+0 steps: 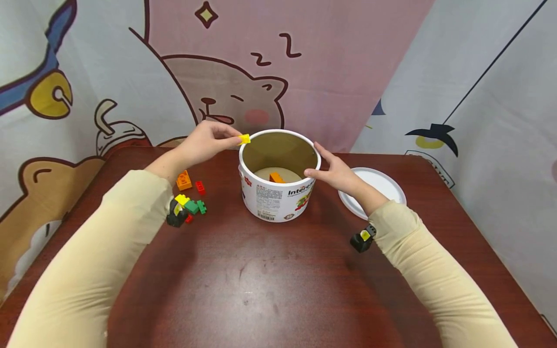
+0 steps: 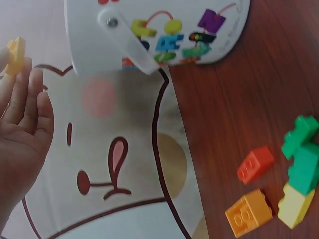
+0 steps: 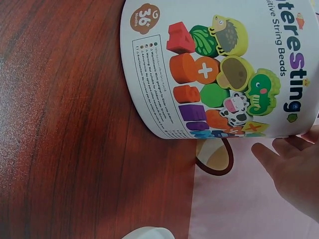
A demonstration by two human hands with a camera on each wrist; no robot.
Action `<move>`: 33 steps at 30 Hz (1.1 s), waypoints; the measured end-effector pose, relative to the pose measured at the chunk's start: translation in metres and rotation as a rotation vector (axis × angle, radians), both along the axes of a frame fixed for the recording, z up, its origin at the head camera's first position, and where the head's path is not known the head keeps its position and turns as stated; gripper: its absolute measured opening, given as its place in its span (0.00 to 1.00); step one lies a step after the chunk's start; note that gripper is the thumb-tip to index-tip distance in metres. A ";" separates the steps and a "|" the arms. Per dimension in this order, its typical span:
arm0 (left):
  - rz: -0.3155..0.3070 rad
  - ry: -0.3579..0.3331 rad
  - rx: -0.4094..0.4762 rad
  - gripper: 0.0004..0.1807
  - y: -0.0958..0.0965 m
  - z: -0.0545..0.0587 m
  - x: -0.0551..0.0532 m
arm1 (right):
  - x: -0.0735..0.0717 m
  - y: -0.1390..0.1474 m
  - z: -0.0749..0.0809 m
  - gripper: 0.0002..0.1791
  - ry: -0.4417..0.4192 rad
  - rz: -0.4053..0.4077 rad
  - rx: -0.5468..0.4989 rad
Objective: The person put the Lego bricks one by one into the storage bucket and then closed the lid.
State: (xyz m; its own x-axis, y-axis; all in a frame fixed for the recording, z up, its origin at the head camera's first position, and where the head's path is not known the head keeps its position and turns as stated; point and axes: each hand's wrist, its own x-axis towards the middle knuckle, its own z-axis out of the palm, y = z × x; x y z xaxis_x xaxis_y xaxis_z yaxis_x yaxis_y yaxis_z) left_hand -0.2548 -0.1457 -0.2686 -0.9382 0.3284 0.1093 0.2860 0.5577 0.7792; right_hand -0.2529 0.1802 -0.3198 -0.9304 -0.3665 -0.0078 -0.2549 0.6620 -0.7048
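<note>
Between thumb and fingers my left hand (image 1: 210, 140) pinches a small yellow toy brick (image 1: 244, 139) at the left rim of a white bucket (image 1: 278, 198). In the left wrist view the yellow brick (image 2: 17, 56) shows at the fingertips. My right hand (image 1: 335, 170) rests on the bucket's right rim, thumb toward the front and fingers at the back. An orange brick (image 1: 276, 178) lies on the bucket's floor. The right wrist view shows the printed bucket wall (image 3: 219, 74) with the right hand (image 3: 294, 169) beside it.
Left of the bucket lie an orange brick (image 2: 249, 213), a red brick (image 2: 255, 164), green bricks (image 2: 304, 167) and a yellow brick (image 2: 295, 205). A white lid (image 1: 383, 186) is flat on the table (image 1: 261, 275) at right. A printed curtain (image 1: 339, 63) hangs behind.
</note>
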 end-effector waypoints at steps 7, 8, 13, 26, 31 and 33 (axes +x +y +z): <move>-0.043 0.013 -0.003 0.14 0.024 -0.001 -0.002 | 0.000 0.001 0.000 0.47 -0.010 0.002 -0.002; -0.048 0.015 0.000 0.14 0.028 -0.002 -0.003 | 0.001 0.000 0.000 0.47 -0.011 0.003 -0.004; -0.084 0.002 0.030 0.14 0.042 -0.005 -0.004 | 0.000 0.000 0.000 0.48 -0.006 0.000 0.003; -0.162 -0.012 0.041 0.13 0.061 -0.006 -0.007 | 0.000 -0.001 0.002 0.47 0.014 0.003 0.005; -0.164 -0.014 0.045 0.14 0.060 -0.007 -0.006 | 0.000 -0.001 0.002 0.48 0.010 -0.002 0.011; -0.160 -0.011 0.044 0.14 0.058 -0.007 -0.006 | 0.000 0.000 0.001 0.48 0.008 -0.006 0.014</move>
